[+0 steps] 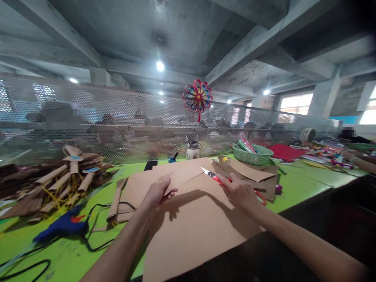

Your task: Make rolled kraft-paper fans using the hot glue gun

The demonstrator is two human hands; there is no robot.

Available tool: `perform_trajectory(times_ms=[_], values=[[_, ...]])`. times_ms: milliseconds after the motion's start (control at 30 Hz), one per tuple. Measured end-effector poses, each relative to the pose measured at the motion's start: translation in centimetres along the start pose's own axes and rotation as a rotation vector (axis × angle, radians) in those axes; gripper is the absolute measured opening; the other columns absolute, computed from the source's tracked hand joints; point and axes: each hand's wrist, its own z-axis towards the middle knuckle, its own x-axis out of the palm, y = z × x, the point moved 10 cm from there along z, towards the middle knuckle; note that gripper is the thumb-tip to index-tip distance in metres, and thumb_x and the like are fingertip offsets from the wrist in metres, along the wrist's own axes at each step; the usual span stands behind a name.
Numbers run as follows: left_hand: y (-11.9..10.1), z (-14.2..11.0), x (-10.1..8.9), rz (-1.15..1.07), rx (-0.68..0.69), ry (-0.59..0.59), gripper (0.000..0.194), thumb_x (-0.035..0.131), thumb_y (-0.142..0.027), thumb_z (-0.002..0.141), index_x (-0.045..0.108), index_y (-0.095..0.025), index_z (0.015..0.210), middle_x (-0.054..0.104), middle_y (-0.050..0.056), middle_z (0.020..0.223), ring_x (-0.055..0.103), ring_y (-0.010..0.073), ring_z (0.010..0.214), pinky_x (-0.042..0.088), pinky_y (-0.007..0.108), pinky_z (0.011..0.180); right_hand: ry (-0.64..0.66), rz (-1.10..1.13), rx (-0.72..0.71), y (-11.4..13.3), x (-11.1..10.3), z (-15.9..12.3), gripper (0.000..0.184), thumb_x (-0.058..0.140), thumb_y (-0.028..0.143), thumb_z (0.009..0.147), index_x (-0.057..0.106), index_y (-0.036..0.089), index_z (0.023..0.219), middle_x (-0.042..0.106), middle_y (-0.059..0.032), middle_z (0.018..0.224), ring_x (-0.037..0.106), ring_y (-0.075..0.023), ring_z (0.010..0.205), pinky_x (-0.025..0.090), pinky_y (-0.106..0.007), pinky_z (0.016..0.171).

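In the clasping right hand [239, 192], a knife [210, 173]; under the loose, seemingly empty left hand [158, 193], paper [188, 235].

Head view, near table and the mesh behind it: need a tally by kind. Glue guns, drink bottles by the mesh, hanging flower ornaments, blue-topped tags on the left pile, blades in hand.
Glue gun: 1
Drink bottle: 1
Flower ornament: 1
Blue-topped tags: 2
Bladed tool, in the right hand: 1
Total: 6
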Motion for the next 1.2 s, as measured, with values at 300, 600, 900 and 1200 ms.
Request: perform_trajectory(times_ms=[300, 600, 900, 1200], values=[[0.4, -0.1, 0.0, 0.045, -0.025, 0.009, 0.017, 0.061, -0.022, 0.084, 0.055, -0.012, 0.072, 0.065, 0.01, 0.06, 0.056, 0.0101, 0.045, 0.046, 0.016, 0.042, -0.024, 0.062, 0.212, -6.7, 0.6, -2.3, 0.037, 0.043, 0.039, 0.096, 0.058, 0.03, 0.128, 0.058, -0.0038, 0.08, 0.056, -0.0149, 0.058, 0.031, -0.025, 0.049], [0.0, 0.0, -0.2, 0.015, 0.023, -0.025, 0.008, 0.062, -0.018, 0.083, 0.054, -0.017, 0.085, 0.06, -0.001, 0.063, 0.064, 0.0123, 0.055, 0.05, 0.017, 0.047, -0.08, 0.281, -0.039, -0.5, -3.6, -6.1, 0.038, 0.043, 0.033, 0.096, 0.054, 0.026, 0.133, 0.056, -0.0059, 0.081, 0.056, -0.0156, 0.065, 0.038, -0.026, 0.057], [-0.1, -0.4, 0.4, 0.043, 0.023, 0.027, 0.011, 0.06, -0.024, 0.084, 0.057, -0.013, 0.082, 0.06, 0.004, 0.056, 0.062, 0.0137, 0.051, 0.048, 0.018, 0.044, -0.041, 0.198, -0.066, 1.5, -2.9, -4.4, 0.036, 0.044, 0.032, 0.096, 0.056, 0.027, 0.129, 0.056, -0.0046, 0.081, 0.051, -0.013, 0.057, 0.026, -0.027, 0.051], [0.6, -0.4, 1.3, 0.09, 0.056, 0.074, 0.027, 0.068, -0.038, 0.079, 0.059, -0.014, 0.087, 0.064, 0.004, 0.065, 0.065, 0.0161, 0.058, 0.051, 0.021, 0.048, -0.043, 0.157, -0.013, 1.6, -2.5, -2.7, 0.038, 0.041, 0.032, 0.097, 0.053, 0.026, 0.132, 0.054, -0.004, 0.082, 0.051, -0.0123, 0.058, 0.024, -0.025, 0.051]])
